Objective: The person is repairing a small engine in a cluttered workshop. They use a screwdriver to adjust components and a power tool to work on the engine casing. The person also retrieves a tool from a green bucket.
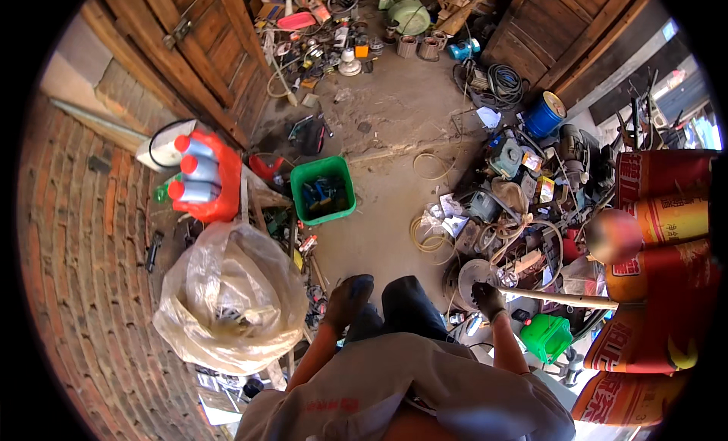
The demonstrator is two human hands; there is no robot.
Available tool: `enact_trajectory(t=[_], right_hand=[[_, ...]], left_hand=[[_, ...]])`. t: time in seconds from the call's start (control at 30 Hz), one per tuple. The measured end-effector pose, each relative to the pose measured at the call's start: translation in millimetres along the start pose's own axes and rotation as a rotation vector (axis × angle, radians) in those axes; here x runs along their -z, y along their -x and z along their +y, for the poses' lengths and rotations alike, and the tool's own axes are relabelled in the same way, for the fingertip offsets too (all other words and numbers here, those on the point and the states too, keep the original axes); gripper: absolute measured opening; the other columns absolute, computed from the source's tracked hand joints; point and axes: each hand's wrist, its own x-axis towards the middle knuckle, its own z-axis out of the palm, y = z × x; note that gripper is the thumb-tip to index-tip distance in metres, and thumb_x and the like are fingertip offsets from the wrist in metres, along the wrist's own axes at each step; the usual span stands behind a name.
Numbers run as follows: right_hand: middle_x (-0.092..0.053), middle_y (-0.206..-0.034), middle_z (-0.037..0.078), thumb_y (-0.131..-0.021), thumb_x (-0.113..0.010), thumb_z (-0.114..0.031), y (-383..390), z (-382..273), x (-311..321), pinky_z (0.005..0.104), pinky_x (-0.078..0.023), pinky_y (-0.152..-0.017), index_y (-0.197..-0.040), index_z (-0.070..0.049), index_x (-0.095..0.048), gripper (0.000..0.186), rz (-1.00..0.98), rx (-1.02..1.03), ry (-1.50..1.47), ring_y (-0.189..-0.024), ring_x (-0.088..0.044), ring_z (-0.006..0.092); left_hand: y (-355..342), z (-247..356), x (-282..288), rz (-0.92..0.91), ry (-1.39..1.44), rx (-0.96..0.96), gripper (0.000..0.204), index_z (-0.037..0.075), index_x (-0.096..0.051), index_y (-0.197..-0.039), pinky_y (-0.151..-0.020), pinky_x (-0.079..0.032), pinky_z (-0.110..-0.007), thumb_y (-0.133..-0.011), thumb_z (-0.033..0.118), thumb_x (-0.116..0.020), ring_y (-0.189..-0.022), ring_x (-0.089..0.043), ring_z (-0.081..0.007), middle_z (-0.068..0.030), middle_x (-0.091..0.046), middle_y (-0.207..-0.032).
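Note:
My left hand (347, 298), dark-gloved with fingers curled, is held low beside my dark-trousered leg (402, 304); whatever may be in it is too small to make out. My right hand (487, 299), also dark, has loosely bent fingers slightly apart over a round metal plate (474, 274), near a pale wooden pole (561, 295); contact is unclear. A crumpled translucent plastic sack (227, 289) lies left of my left hand. A green plastic bin (346, 187) holding dark blue items sits ahead. A green jerrycan (546, 338) is right of my right hand.
Red-capped bottles (199, 172) stand at left beside brick wall (83, 259). Wooden doors (205, 47) (535, 31) flank piles of tools and parts. Coiled hoses (502, 84), a blue drum (544, 115) and machinery (504, 156) crowd the right. Red-yellow sacks (652, 335) line the right edge.

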Motion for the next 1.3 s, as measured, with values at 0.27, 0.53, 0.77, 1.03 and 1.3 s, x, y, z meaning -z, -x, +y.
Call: enact_trajectory(t=[0.27, 0.53, 0.77, 1.03, 1.3], right_hand=[[-0.069, -0.071, 0.006, -0.095, -0.062, -0.037, -50, -51, -23, 0.0326, -0.052, -0.06, -0.099, -0.007, -0.075, 0.033, 0.138, -0.104, -0.069, -0.064, -0.066, 0.0139], [-0.07, -0.075, 0.007, -0.095, -0.061, -0.039, -181, -79, -8, 0.035, -0.053, -0.064, -0.099, -0.006, -0.075, 0.036, 0.102, -0.155, -0.327, -0.067, -0.066, 0.016], [-0.075, -0.087, 0.01, -0.095, -0.063, -0.035, -165, -70, -2, 0.0339, -0.056, -0.073, -0.115, -0.001, -0.072, 0.039, 0.452, -0.444, -0.589, -0.071, -0.069, 0.0175], [-0.076, -0.09, 0.014, -0.089, -0.061, -0.039, -43, -125, -147, 0.0351, -0.058, -0.08, -0.11, 0.001, -0.073, 0.046, 0.805, -1.063, -0.968, -0.079, -0.074, 0.0203], [-0.074, -0.088, 0.015, -0.092, -0.067, -0.03, -13, -212, -334, 0.0372, -0.059, -0.069, -0.106, 0.004, -0.07, 0.037, 0.906, -1.393, -1.132, -0.073, -0.072, 0.0227]], left_hand=[[-138, 46, 28, -0.13, 0.135, 0.011, 0.031, 0.003, -0.069, -0.118, -0.086, -0.055, -0.034, -0.098, 0.027, -0.065, -0.097, -0.07, -0.0169, -0.0121, -0.074, -0.104], [-283, 96, 46, -0.098, -0.02, 0.001, 0.026, 0.003, -0.068, -0.117, -0.084, -0.053, -0.031, -0.099, 0.022, -0.064, -0.092, -0.067, -0.014, -0.006, -0.072, -0.099], [-424, 169, 11, -0.572, -0.043, 0.044, 0.027, -0.003, -0.064, -0.122, -0.091, -0.051, -0.028, -0.102, 0.013, -0.06, -0.098, -0.064, -0.0128, -0.006, -0.069, -0.109], [-571, 242, -86, -1.088, -0.222, -0.084, 0.029, -0.002, -0.062, -0.126, -0.091, -0.053, -0.03, -0.103, 0.016, -0.06, -0.099, -0.065, -0.0154, -0.0077, -0.067, -0.11], [-567, 241, -175, -1.484, -0.49, -0.142, 0.026, -0.001, -0.064, -0.122, -0.088, -0.051, -0.026, -0.1, 0.013, -0.064, -0.097, -0.062, -0.011, -0.0042, -0.068, -0.107]])
